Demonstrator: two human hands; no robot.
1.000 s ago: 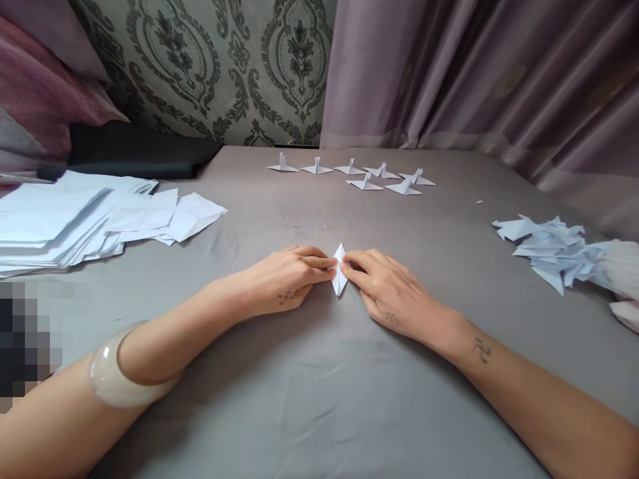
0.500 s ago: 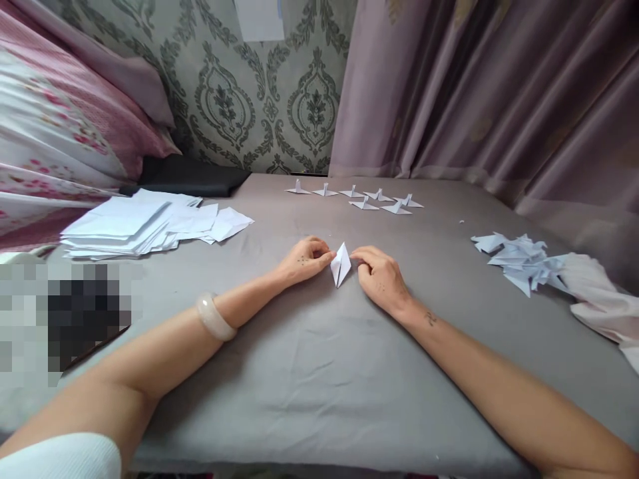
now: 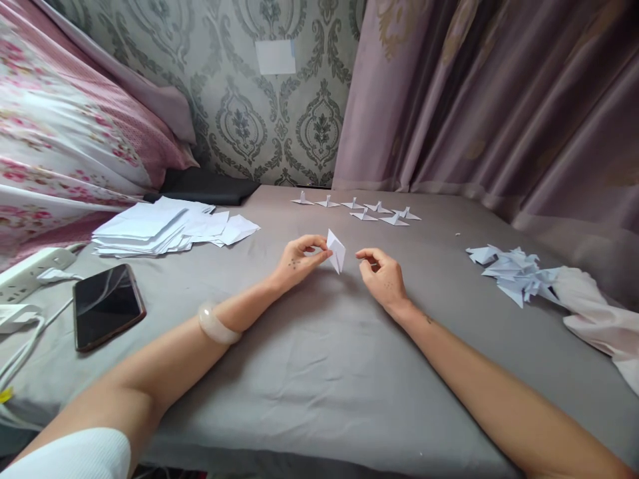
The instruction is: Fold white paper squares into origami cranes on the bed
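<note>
My left hand [image 3: 302, 261] pinches a white folded paper diamond [image 3: 336, 251] by its left edge, between thumb and forefinger. The diamond is tilted, with a split running up from its lower point. Just to the right of it, and apart from it, is my right hand [image 3: 383, 274]; its fingers are bent, thumb and forefinger slightly apart, with nothing between them. Beyond both hands, several white folded paper cranes [image 3: 394, 219] stand in two rows on the grey cloth [image 3: 299, 372].
At the left lie a stack of white paper sheets [image 3: 142, 223], a black phone [image 3: 107, 306] and a white power strip [image 3: 34, 274] with cables. A black folded item [image 3: 210, 187] is behind the stack. Several folded papers [image 3: 519, 269] are heaped at right beside pale fabric [image 3: 594, 309].
The paper diamond has been lifted and turned by my left hand. My right hand has drawn a little away from it. The camera view has tipped upward.
</note>
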